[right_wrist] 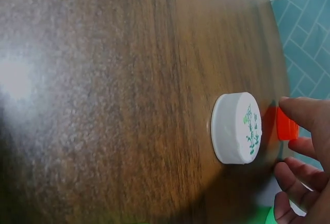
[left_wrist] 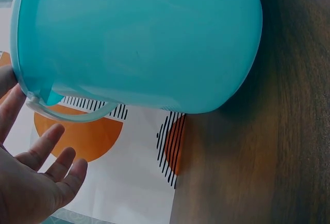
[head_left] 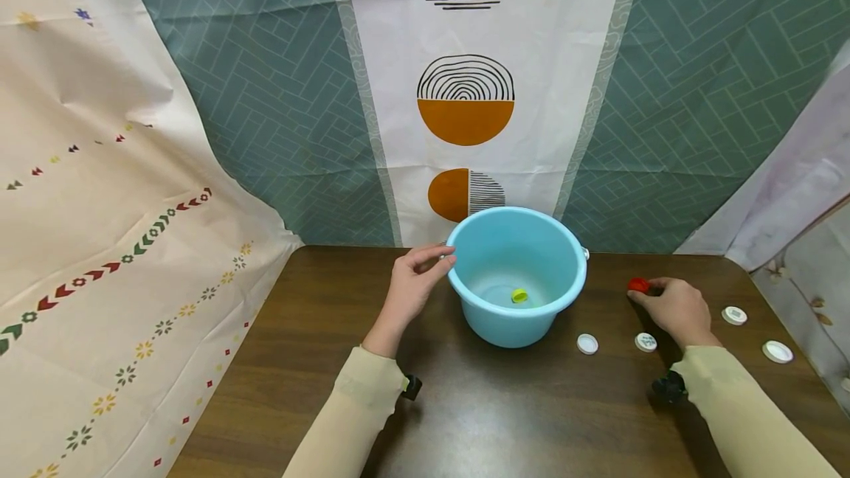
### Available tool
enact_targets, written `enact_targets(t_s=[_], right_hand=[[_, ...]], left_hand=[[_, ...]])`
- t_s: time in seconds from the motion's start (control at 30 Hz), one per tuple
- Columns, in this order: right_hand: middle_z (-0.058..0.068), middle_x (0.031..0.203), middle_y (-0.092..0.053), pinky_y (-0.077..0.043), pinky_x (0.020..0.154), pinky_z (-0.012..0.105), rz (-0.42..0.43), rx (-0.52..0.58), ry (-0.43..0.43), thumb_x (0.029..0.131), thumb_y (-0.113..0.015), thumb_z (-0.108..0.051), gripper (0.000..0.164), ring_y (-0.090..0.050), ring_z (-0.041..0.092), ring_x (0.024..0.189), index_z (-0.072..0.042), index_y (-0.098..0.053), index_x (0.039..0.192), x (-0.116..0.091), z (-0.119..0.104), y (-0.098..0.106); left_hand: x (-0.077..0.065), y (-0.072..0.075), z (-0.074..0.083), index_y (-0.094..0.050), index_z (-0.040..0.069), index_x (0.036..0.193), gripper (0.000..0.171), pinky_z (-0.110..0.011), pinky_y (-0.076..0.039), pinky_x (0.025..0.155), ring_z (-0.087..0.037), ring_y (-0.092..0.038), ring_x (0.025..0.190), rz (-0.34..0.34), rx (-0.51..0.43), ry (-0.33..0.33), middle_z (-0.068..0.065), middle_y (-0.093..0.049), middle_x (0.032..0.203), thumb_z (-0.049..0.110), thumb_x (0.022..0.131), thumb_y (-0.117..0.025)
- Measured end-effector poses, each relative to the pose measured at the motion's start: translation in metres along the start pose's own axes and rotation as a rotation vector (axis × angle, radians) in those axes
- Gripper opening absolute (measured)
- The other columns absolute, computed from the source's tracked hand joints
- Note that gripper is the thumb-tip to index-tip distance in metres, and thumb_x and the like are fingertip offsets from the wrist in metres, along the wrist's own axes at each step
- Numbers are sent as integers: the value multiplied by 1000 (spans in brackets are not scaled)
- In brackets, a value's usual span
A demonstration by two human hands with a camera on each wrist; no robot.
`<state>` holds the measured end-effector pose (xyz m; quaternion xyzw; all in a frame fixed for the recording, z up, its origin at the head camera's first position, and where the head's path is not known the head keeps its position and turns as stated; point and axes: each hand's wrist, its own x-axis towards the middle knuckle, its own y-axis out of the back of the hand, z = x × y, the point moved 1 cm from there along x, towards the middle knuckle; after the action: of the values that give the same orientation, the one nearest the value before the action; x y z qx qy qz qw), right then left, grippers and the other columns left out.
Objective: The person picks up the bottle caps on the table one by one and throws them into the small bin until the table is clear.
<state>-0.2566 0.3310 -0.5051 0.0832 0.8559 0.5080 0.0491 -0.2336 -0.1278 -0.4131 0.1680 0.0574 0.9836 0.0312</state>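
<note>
My left hand (head_left: 415, 279) pinches the left rim of a light blue bucket (head_left: 511, 327) between thumb and forefinger; its other fingers are spread below the white handle (left_wrist: 77, 115) in the left wrist view. Inside the bucket lies one yellow-green cap (head_left: 519, 295). To the right of the bucket, my right hand (head_left: 677, 308) pinches a red bottle cap (head_left: 638, 285) between thumb and fingers, close to the table's back edge. A white cap with a green print (right_wrist: 237, 128) lies near that hand. Part of a green object (right_wrist: 270, 217) shows beneath the right fingers.
More white caps lie on the brown wooden table (head_left: 505, 419): one plain cap (head_left: 587, 344) in front of the bucket, a printed cap (head_left: 734, 316) and an upturned cap (head_left: 778, 352) at the right edge. A patterned curtain (head_left: 465, 35) hangs behind the table.
</note>
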Motion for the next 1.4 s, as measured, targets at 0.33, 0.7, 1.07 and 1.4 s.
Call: enact_targets(t_s=[0.33,0.7,1.07,1.4], right_hand=[[34,116,-58,-45,56,43,30,18,26,86,-69,-52,73,-58,40,82,12,-59,119,1,-7,0],[34,117,-58,-44,57,43,35,17,16,86,-68,-53,71,-57,42,85,10,-60,118,1,-7,-1],[33,115,-59,-44,58,46,47,33,6,86,-66,-56,72,-57,42,85,9,-61,118,0,-7,-1],[29,113,-62,-45,60,47,82,90,13,88,-66,-54,68,-57,45,90,7,-63,118,-8,-11,6]], left_hand=[[2,0,-12,-75,9,111,27,-43,-43,100,-19,-54,118,19,3,-6,-6,-63,123,23,89,-75],[-2,-1,4,-74,3,112,27,-44,-44,99,-23,-54,118,1,15,-2,-11,-62,123,18,90,-73],[1,0,-11,-75,7,112,28,-44,-44,99,-21,-53,118,16,8,-8,-8,-63,123,23,89,-74],[-6,1,20,-71,-3,115,28,-43,-45,98,-27,-54,118,-28,34,-3,-18,-61,124,12,91,-70]])
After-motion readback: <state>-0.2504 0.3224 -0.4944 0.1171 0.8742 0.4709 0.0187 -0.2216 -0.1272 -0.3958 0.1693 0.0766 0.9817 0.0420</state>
